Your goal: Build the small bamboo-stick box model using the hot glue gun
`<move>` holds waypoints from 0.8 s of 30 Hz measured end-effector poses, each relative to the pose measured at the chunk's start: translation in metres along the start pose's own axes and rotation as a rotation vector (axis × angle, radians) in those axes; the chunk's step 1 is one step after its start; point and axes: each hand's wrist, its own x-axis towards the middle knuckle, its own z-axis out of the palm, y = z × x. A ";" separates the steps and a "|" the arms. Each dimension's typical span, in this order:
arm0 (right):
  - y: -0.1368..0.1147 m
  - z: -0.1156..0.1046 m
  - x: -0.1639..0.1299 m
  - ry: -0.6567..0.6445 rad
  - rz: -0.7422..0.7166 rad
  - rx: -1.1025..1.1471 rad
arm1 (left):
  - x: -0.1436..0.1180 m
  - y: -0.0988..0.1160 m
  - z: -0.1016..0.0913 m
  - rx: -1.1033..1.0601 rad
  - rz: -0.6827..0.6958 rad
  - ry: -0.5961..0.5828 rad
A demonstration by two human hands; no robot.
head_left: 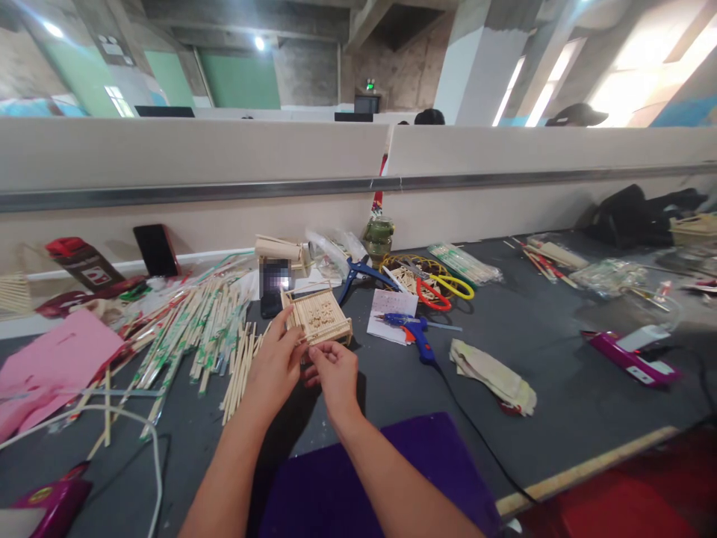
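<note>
A small model built from wooden sticks (320, 314), with a slatted deck and low rails, is tilted toward me above the table. My left hand (278, 359) is closed around its near left side, thumb and fingers gripping the edge. My right hand (334, 373) is at the model's near edge, thumb and forefinger pinched together. Whatever lies between those fingertips is too small to make out. Just left of my left hand, loose bare sticks (240, 370) lie in a row. A phone (272, 300) rests behind the model, its screen blurred.
Wrapped chopsticks (179, 336) spread over the left side beside pink paper (61, 366). To the right are a blue glue gun (417, 336) with a trailing cord, scissors (442, 288), blue pliers (358, 276) and a glove (493, 376). A white partition (224, 157) bounds the back.
</note>
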 end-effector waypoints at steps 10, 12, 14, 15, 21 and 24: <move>0.000 0.002 0.002 0.008 0.015 0.042 | 0.001 -0.002 0.000 -0.005 0.018 -0.020; 0.000 0.002 0.002 0.012 0.012 0.038 | 0.001 -0.002 0.000 -0.009 0.015 -0.024; -0.001 0.002 0.001 0.018 0.012 0.030 | 0.001 -0.002 0.000 -0.011 0.014 -0.020; -0.002 0.002 0.000 0.019 0.016 0.029 | 0.001 -0.001 0.000 -0.010 0.017 -0.013; -0.008 0.002 -0.005 0.030 0.064 0.074 | 0.001 0.000 0.000 -0.016 0.034 0.005; -0.012 0.002 -0.008 0.025 0.086 0.104 | 0.001 0.000 -0.001 -0.021 0.034 0.001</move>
